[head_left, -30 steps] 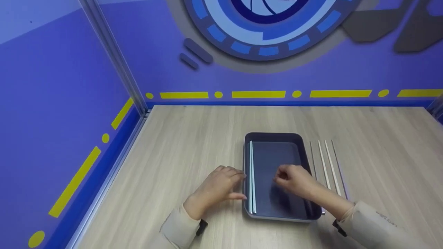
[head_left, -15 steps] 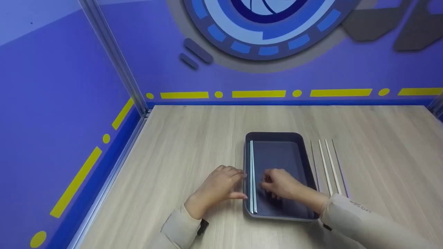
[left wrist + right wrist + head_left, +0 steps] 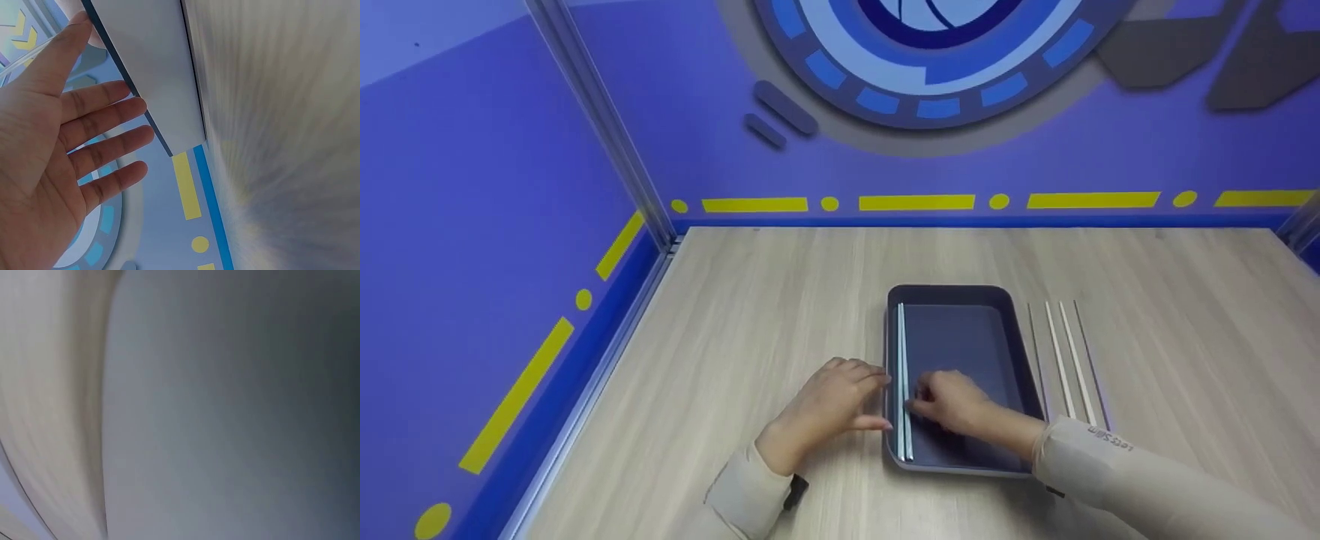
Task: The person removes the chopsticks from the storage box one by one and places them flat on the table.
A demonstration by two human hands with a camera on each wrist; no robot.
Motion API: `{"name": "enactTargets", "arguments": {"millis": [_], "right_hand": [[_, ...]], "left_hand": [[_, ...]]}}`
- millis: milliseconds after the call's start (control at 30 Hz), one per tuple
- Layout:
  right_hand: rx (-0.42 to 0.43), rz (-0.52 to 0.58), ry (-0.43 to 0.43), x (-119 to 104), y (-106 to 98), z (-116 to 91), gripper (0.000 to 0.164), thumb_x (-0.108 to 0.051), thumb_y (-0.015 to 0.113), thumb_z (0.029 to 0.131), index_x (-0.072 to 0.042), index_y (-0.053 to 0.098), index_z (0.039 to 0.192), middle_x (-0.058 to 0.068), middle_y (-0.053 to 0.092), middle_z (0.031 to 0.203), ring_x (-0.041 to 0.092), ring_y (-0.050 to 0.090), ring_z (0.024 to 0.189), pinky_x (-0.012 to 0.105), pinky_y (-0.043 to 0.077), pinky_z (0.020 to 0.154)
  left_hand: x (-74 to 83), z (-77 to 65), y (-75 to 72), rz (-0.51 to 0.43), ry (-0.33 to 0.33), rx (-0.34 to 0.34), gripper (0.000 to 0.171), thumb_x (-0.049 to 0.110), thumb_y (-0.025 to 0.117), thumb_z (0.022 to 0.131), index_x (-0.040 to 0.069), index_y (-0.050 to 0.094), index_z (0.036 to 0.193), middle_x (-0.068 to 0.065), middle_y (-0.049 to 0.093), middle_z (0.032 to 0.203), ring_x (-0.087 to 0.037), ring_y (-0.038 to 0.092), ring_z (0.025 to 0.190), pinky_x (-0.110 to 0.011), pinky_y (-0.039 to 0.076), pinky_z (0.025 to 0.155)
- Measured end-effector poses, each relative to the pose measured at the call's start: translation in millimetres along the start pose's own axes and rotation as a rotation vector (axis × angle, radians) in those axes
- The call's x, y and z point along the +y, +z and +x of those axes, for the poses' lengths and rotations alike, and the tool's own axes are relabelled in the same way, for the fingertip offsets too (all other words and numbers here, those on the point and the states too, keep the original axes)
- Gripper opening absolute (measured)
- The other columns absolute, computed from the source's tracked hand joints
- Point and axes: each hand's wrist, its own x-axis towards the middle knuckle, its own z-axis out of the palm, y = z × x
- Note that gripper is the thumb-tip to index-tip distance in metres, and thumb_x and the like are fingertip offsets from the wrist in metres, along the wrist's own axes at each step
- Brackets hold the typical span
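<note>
A dark rectangular tray [image 3: 960,345] stands on the table. Two pale blue chopsticks [image 3: 903,375] lie lengthwise along its left inner side, almost side by side. My right hand [image 3: 952,401] is inside the tray with curled fingers, the thumb tip at the right edge of these chopsticks; whether it touches them I cannot tell. Beside the tray's left wall my left hand [image 3: 836,394] rests with fingers spread. In the left wrist view its fingers [image 3: 107,126] are extended along the tray's outer wall [image 3: 152,73]. Only the tray's blurred wall [image 3: 197,405] fills most of the right wrist view.
Right of the tray lie several more chopsticks, two cream ones [image 3: 1066,352] between two dark ones with purplish lower parts [image 3: 1087,352]. The wooden table [image 3: 780,300] meets blue printed walls [image 3: 690,150] at its back and left.
My right hand has moved left across the tray to the pale blue chopsticks. The left hand, the tray and the chopsticks stay in place.
</note>
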Motion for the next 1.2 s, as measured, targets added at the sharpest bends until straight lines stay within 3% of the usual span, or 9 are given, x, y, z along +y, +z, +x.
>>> {"name": "enactTargets", "arguments": {"millis": [133, 533, 933, 1200], "right_hand": [[0.042, -0.082, 0.016, -3.1, 3.7, -0.4, 0.025, -0.025, 0.073, 0.081, -0.011, 0.056, 0.068, -0.003, 0.052, 0.058, 0.012, 0.046, 0.053, 0.027, 0.037, 0.049], [0.049, -0.163, 0.136, -11.3, 7.7, 0.0, 0.029, -0.029, 0.072, 0.079, -0.014, 0.052, 0.063, -0.003, 0.049, 0.058, 0.017, 0.048, 0.057, 0.034, 0.041, 0.052], [0.061, -0.221, 0.169, -12.4, 11.4, 0.7, 0.032, -0.032, 0.070, 0.078, -0.014, 0.054, 0.058, 0.000, 0.054, 0.057, 0.019, 0.052, 0.056, 0.040, 0.047, 0.053], [0.092, -0.232, 0.153, -11.4, 13.4, -0.1, 0.031, -0.027, 0.070, 0.078, -0.013, 0.054, 0.056, 0.003, 0.057, 0.058, 0.021, 0.053, 0.056, 0.043, 0.048, 0.053]], "left_hand": [[-0.2, -0.3, -0.6, -0.001, 0.009, 0.018, 0.064, 0.064, 0.057, 0.080, 0.015, 0.065, 0.120, 0.003, 0.067, 0.122, -0.013, 0.061, 0.111, -0.030, 0.048, 0.096], [0.7, -0.4, -2.0, -0.014, 0.007, 0.017, 0.062, 0.062, 0.058, 0.080, 0.014, 0.066, 0.118, 0.003, 0.068, 0.119, -0.014, 0.062, 0.111, -0.029, 0.048, 0.096], [0.0, 0.5, -0.8, -0.038, 0.003, 0.000, 0.063, 0.062, 0.057, 0.081, 0.013, 0.065, 0.120, 0.001, 0.067, 0.122, -0.015, 0.062, 0.112, -0.030, 0.048, 0.098], [0.1, 0.3, 1.1, -0.025, 0.014, 0.031, 0.062, 0.062, 0.058, 0.080, 0.014, 0.066, 0.118, 0.002, 0.068, 0.119, -0.015, 0.062, 0.110, -0.030, 0.049, 0.096]]}}
